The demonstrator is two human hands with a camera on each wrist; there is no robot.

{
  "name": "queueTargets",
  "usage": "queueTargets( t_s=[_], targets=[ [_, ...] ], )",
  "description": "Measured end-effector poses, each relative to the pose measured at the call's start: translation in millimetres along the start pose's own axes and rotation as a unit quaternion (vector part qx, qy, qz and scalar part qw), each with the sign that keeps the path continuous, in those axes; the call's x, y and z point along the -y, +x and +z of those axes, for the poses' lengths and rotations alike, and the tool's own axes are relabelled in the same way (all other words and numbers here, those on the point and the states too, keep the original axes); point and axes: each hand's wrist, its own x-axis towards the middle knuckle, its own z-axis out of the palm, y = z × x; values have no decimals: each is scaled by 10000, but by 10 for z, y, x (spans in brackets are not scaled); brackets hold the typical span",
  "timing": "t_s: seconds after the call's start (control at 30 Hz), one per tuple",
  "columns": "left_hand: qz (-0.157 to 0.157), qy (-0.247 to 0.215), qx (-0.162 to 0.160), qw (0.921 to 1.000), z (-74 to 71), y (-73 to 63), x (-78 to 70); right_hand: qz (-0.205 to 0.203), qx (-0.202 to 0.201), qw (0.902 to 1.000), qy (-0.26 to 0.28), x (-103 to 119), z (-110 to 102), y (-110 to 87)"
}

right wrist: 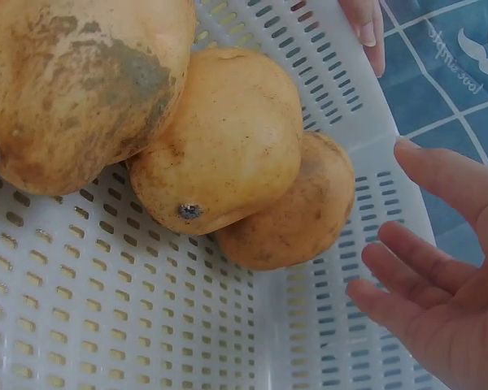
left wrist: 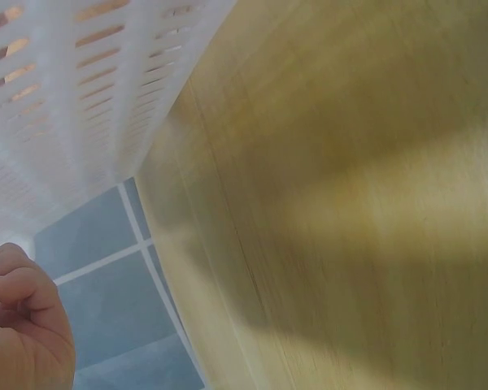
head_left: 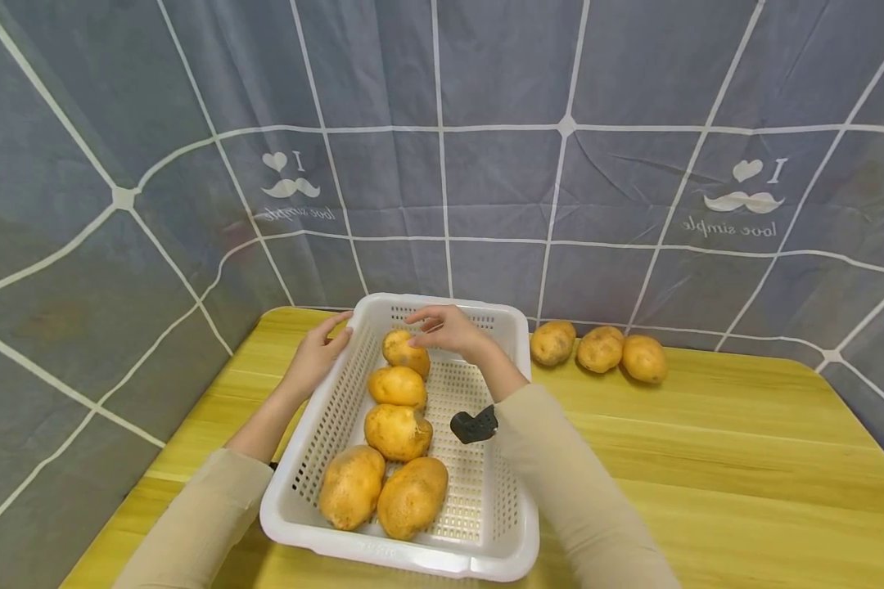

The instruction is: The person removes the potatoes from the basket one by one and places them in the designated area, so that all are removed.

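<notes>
Five potatoes (head_left: 398, 432) lie in the white basket (head_left: 405, 556), two side by side at its near end and three in a line running up its left half, while three more potatoes (head_left: 600, 350) sit in a row on the table (head_left: 707, 458) beyond its right side. The right hand (head_left: 449, 329) hovers over the far end with thumb and fingers (right wrist: 403, 276) spread wide, holding nothing, close by the farthest potato (head_left: 401, 352). The left hand (head_left: 318, 353) is at the left rim; whether its fingers grip it or merely rest there I cannot tell. My reading is that the step in hand is handling the potatoes one at a time, either just letting go of the farthest or about to take it. If loading, the next move calls for reaching right to the table's row; if unloading, for closing round that potato.
</notes>
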Motion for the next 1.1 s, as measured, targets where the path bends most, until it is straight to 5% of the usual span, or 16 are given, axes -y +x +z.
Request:
queueTargets(
  t_s=[0.73, 1.1],
  targets=[
    [-29, -141, 48, 9999, 23, -6, -8, -227, 60, 9939, -1074, -175, 225, 224],
    [-23, -86, -12, 10000, 27, 16, 26, -227, 144, 9935, -1105, -201, 235, 241]
  ],
)
